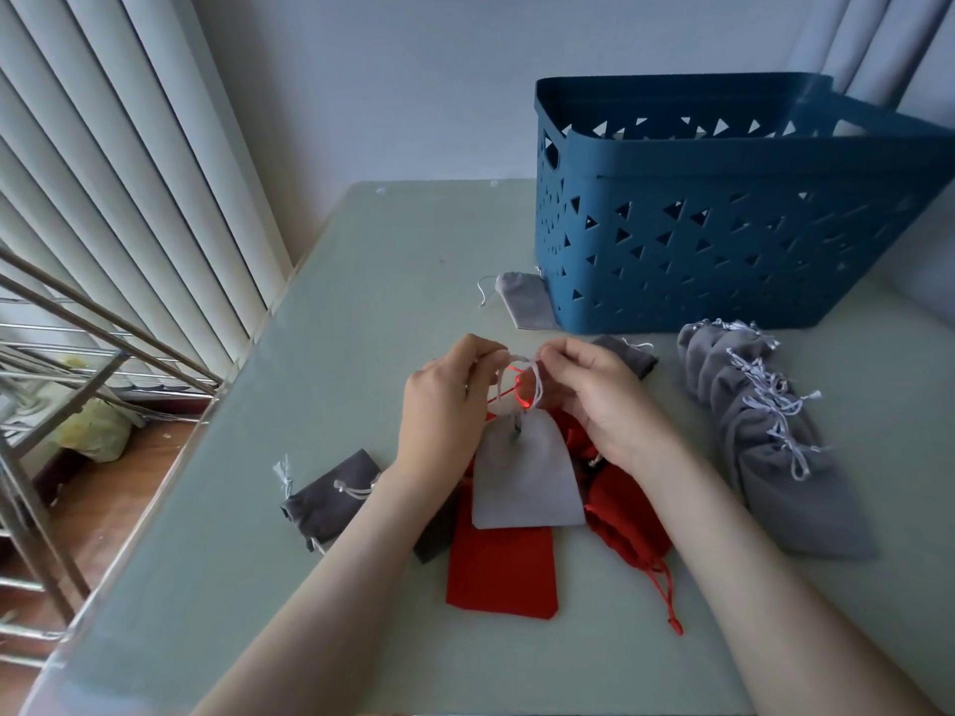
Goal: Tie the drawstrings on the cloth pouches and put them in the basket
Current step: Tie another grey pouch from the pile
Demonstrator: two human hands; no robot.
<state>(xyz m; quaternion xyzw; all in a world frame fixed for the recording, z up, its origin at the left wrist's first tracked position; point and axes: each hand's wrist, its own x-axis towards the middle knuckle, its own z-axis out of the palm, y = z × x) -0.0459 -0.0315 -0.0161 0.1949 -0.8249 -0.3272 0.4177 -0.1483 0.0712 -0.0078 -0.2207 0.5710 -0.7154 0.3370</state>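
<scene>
A light grey pouch (524,483) hangs from its white drawstrings above a pile of red pouches (501,571) in the middle of the table. My left hand (444,410) pinches one white string, and my right hand (594,400) pinches the other, both just above the pouch's gathered mouth. The blue plastic basket (723,240) stands at the back right, beyond my hands. A row of grey pouches with knotted strings (765,436) lies to the right of my right arm.
A dark grey pouch (330,498) lies left of my left forearm, another dark one (628,356) behind my right hand, and a light grey one (522,299) beside the basket's near left corner. The table's left edge (206,421) borders a metal rack and vertical blinds.
</scene>
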